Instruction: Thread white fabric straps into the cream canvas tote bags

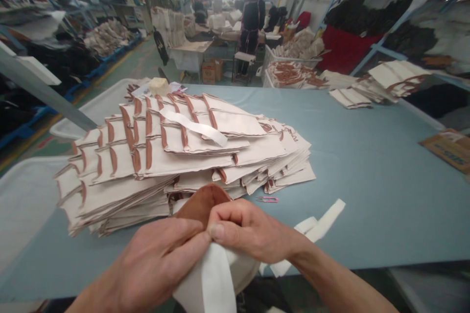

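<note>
My left hand (pixel 154 264) and my right hand (pixel 249 232) both pinch a cream cloth bag (pixel 216 279) with a brown lining (pixel 200 203) at the near table edge. The fingers of both hands are closed on the fabric, thumbs meeting at its fold. A white strap (pixel 316 227) trails from the bag to the right across the blue table (pixel 367 176). Just beyond my hands lies a big fanned pile of cream bags with brown trim (pixel 176 151), with a loose white strap (pixel 194 127) on top.
Small pink thread snips (pixel 267 199) lie on the table past my right hand. More stacks of bags (pixel 382 83) sit at the far right, a cardboard box (pixel 446 146) at the right edge. A person in black (pixel 253 24) stands at a far table.
</note>
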The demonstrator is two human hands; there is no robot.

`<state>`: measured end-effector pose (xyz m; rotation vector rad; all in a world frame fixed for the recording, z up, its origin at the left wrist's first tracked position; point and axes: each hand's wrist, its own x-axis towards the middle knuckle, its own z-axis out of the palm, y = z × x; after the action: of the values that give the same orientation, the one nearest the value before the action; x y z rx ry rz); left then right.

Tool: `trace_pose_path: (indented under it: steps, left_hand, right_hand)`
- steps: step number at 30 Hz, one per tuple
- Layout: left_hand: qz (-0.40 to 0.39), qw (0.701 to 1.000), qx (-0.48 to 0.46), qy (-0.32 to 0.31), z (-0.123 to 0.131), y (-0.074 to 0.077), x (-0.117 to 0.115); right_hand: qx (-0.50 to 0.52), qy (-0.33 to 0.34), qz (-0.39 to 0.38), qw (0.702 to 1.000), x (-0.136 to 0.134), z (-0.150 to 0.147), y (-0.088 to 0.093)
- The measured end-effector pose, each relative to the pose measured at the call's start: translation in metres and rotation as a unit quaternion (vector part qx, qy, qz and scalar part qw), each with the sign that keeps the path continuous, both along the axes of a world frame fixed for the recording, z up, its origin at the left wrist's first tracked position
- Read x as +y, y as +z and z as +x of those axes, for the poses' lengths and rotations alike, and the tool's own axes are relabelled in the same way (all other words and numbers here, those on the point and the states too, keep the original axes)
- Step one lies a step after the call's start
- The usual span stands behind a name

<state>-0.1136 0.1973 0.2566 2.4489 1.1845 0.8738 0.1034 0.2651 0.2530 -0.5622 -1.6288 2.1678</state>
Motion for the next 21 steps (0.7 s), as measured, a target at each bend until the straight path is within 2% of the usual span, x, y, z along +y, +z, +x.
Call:
trace_pose_path:
  steps: [2, 3, 5, 6, 9, 10, 12, 15, 18, 21]
  left_hand:
    - [0.002, 1.0, -0.029, -0.004, -0.001, 0.003, -0.003]
    - [-0.011, 0.999, -0.045, 0.015, -0.001, 0.006, -0.005]
    - [-0.064, 0.994, -0.072, 0.06, -0.002, 0.011, -0.007]
    - [-0.103, 0.989, -0.079, 0.063, -0.002, 0.014, -0.007]
    - [-0.195, 0.978, -0.076, 0.023, -0.001, 0.017, -0.002]
    - [-0.188, 0.98, -0.067, 0.004, 0.0, 0.016, 0.001]
    - [-0.118, 0.991, -0.062, -0.03, 0.003, 0.01, 0.007]
    - [-0.028, 0.995, -0.088, -0.037, 0.006, -0.004, 0.013]
    - [-0.029, 0.994, -0.103, 0.008, 0.006, -0.013, 0.013]
    - [-0.025, 0.994, -0.1, 0.018, 0.001, -0.016, 0.008]
  right_hand:
    - [0.002, -0.001, 0.003, 1.0, -0.002, 0.002, 0.002]
    - [0.001, -0.008, 0.02, 1.0, -0.003, 0.003, 0.005]
    - [0.004, -0.034, 0.087, 0.996, -0.005, 0.006, 0.011]
    - [0.007, -0.049, 0.131, 0.99, -0.006, 0.007, 0.014]
    - [0.016, -0.082, 0.225, 0.971, -0.01, 0.006, 0.019]
    - [0.022, -0.086, 0.232, 0.969, -0.012, 0.004, 0.019]
    - [0.044, -0.095, 0.215, 0.971, -0.017, 0.0, 0.016]
    - [0.064, -0.126, 0.186, 0.972, -0.023, -0.008, 0.009]
    - [0.049, -0.13, 0.192, 0.972, -0.02, -0.01, 0.003]
    - [0.021, -0.093, 0.252, 0.963, -0.013, -0.002, 0.003]
